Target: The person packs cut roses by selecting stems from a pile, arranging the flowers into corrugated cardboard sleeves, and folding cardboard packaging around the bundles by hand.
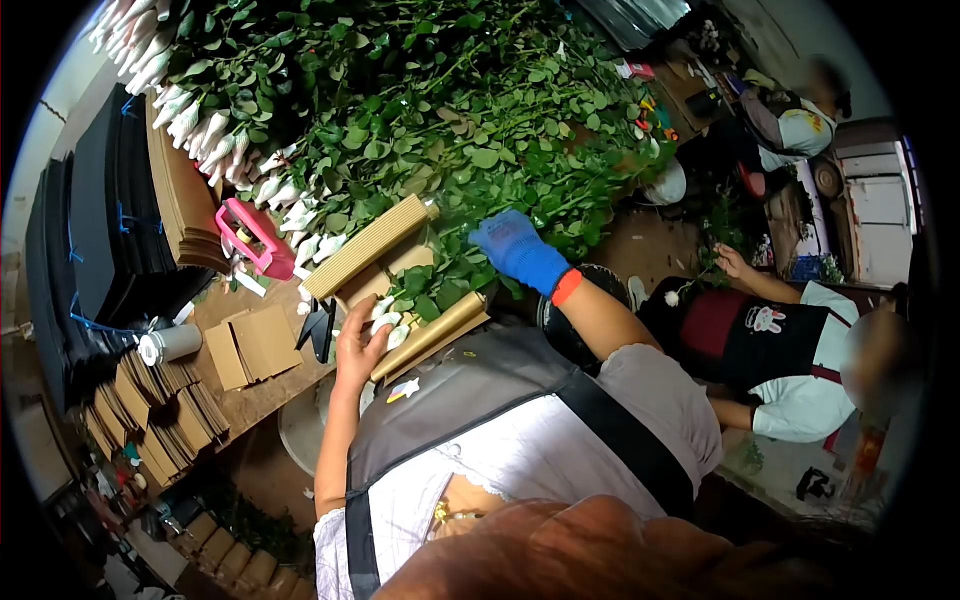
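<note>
In the head view my bare left hand [362, 342] has its fingers curled around a few white-sleeved rose heads [390, 324]. Leafy rose stems [436, 290] run from them to the right, between a corrugated cardboard sheet [368, 246] and a rolled brown wrap edge [432, 335] near my apron. My right hand [515, 250], in a blue glove with an orange cuff, is closed in a fist over the foliage. Whatever its fingers grip is hidden from this angle.
A large pile of leafy roses [400, 110] covers the back of the table. A pink tape dispenser [258, 238], folded cardboard pieces [252, 348], a white cup [170, 345] and black sheet stacks [110, 210] are at left. A co-worker in an apron [770, 325] stands at right.
</note>
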The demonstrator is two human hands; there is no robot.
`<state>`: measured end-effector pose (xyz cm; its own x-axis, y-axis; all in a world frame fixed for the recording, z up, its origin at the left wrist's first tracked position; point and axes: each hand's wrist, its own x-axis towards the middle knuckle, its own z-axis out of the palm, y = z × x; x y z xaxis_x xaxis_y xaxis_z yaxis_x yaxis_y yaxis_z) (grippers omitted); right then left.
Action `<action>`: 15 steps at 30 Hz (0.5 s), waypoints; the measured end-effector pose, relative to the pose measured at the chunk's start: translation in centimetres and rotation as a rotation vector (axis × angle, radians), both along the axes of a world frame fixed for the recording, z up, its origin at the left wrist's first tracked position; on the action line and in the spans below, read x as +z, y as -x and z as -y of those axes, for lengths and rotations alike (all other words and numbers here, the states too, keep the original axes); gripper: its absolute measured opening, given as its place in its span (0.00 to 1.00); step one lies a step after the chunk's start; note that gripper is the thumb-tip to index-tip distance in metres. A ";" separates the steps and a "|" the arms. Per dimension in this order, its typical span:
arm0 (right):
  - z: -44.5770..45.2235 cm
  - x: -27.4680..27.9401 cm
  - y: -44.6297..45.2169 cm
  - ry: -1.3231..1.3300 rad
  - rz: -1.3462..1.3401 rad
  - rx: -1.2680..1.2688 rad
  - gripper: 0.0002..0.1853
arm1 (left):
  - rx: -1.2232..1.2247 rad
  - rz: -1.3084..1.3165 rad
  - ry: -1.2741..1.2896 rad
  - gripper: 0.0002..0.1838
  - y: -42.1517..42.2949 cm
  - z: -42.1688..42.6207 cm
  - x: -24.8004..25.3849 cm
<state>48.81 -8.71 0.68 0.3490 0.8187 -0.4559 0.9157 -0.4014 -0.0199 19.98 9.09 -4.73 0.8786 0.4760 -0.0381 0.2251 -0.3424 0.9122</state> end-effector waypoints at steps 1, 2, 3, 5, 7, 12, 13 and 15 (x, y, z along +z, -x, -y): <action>0.9 -2.7 -0.8 -0.068 -0.075 -0.013 0.11 | -0.003 -0.008 -0.003 0.31 0.0 0.0 -0.1; 1.3 -4.3 -1.2 -0.139 -0.149 -0.023 0.11 | -0.005 -0.015 -0.008 0.31 0.0 -0.1 -0.2; 1.1 -4.3 -1.4 -0.094 -0.171 -0.054 0.12 | -0.001 -0.023 -0.015 0.30 0.0 -0.1 0.0; 1.1 -4.5 -1.8 -0.125 -0.160 -0.012 0.13 | 0.007 -0.007 -0.007 0.30 0.0 -0.1 0.0; 1.4 -4.7 -1.6 -0.124 -0.154 0.002 0.13 | 0.007 -0.025 0.016 0.30 0.0 0.0 0.3; 1.2 -3.1 -0.9 -0.086 -0.062 0.045 0.14 | 0.000 -0.037 0.024 0.29 0.0 -0.2 0.4; 1.6 -2.6 -0.9 -0.176 -0.110 0.030 0.14 | 0.002 -0.036 0.024 0.28 0.0 -0.2 0.1; 2.3 -1.5 -1.4 -0.353 -0.211 0.005 0.14 | -0.006 -0.059 0.017 0.27 0.1 -0.4 -0.3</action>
<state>50.24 -11.01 -0.81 0.2733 0.9392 -0.2080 0.8786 -0.3318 -0.3436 19.85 9.49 -4.98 0.8773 0.4699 -0.0977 0.2765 -0.3287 0.9031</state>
